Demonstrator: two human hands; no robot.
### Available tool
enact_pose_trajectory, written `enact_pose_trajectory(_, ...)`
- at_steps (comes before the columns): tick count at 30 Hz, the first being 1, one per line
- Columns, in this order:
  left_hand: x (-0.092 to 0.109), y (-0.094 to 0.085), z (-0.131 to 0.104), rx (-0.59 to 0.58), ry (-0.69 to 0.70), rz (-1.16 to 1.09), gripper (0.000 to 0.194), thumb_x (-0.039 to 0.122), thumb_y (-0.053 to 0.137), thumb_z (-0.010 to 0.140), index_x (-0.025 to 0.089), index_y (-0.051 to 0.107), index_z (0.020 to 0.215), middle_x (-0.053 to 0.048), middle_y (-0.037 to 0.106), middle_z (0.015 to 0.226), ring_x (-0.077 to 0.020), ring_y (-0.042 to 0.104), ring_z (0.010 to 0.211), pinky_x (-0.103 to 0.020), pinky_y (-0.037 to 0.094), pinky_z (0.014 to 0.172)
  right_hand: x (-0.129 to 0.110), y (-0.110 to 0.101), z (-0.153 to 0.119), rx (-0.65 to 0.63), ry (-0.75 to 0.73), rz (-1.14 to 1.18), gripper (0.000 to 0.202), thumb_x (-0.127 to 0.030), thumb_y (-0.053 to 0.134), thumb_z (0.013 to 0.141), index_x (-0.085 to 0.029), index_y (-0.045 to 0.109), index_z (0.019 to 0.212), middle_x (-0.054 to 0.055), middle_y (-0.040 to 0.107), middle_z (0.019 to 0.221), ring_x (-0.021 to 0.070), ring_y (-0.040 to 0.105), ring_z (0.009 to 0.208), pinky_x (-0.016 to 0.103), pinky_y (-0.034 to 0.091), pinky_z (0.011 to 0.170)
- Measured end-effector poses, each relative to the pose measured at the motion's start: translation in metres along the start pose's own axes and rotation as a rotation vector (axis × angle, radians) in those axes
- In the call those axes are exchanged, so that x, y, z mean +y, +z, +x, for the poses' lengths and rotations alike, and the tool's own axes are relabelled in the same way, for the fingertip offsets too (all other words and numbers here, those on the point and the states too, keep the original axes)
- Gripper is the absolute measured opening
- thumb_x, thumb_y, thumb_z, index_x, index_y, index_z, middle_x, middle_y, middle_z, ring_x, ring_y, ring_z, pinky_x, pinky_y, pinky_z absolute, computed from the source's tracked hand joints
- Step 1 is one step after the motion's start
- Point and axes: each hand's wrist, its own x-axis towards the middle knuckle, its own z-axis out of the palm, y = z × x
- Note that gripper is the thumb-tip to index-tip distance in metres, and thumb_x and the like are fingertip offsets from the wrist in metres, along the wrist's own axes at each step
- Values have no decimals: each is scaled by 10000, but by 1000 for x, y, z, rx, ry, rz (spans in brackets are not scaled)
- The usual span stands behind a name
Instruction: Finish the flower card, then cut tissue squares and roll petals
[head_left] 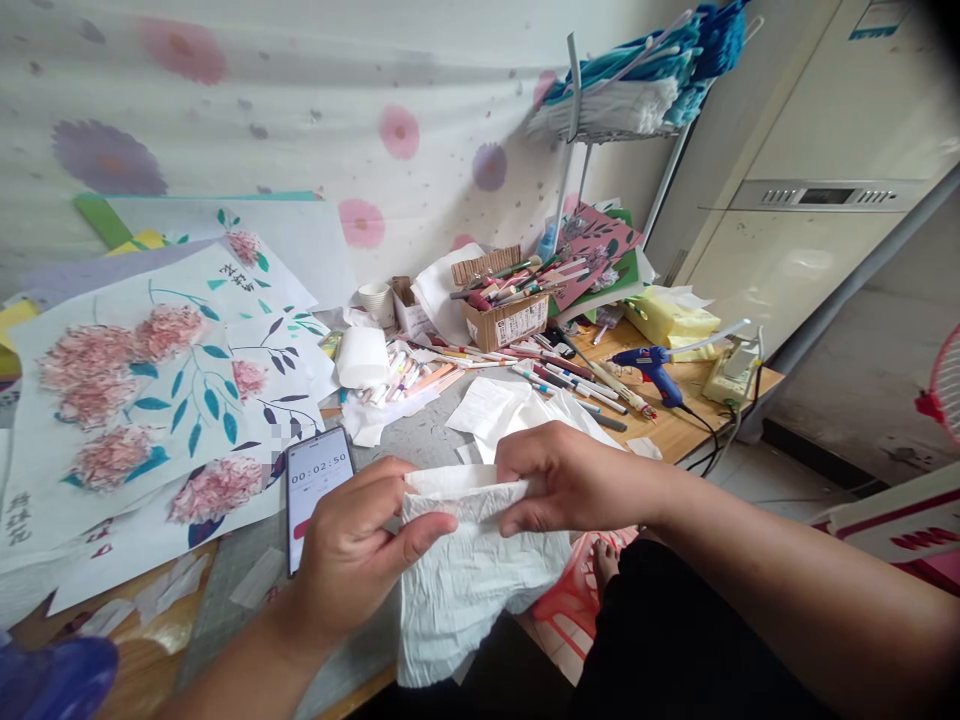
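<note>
A crinkled white tissue (480, 580) hangs over the table's front edge, its top edge folded over. My left hand (367, 530) pinches the left end of that fold between thumb and fingers. At the right end, my right hand (562, 480) grips the same fold, thumb below and fingers curled on top. The lower part of the tissue drapes freely and looks wrinkled. Just left of my left hand lies a phone (319, 465) with a running timer on its screen. Behind my hands, more white tissue sheets (495, 410) lie on the table.
Paper flower pictures (187, 380) cover the left side. Several markers (570, 385) lie beyond my hands, near a cardboard box (506, 320) of pens. A blue glue gun (652, 370), a yellow tissue pack (671, 320) and a power strip (731, 375) sit at right.
</note>
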Motion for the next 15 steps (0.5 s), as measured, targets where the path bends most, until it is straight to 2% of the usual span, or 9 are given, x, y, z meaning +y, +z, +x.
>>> enact_pose_trajectory(7, -4, -3, -5, 56, -108, -31, 46, 200, 639, 889, 208, 625, 846, 14, 595, 801, -110, 565, 673, -195, 460, 586, 1, -2, -2, 128, 126, 62, 418, -501, 605, 857, -148, 550, 639, -36, 447, 591, 87, 406, 565, 210, 332, 514)
enact_pose_trajectory(12, -7, 0, -7, 131, -150, 15, 58, 227, 646, 875, 218, 630, 820, 26, 599, 776, -107, 538, 630, -185, 426, 516, 1, 4, -3, 324, 171, 42, 322, -394, 706, 779, -157, 555, 621, -16, 526, 607, 96, 454, 577, 212, 351, 527)
enact_pose_trajectory(15, -7, 1, -9, 162, -211, -1, 42, 265, 662, 861, 230, 640, 859, 58, 566, 677, -92, 492, 539, -167, 421, 480, 0, 8, -3, 421, 187, 62, 359, -417, 751, 732, -157, 542, 598, -18, 526, 601, 88, 438, 556, 207, 330, 503)
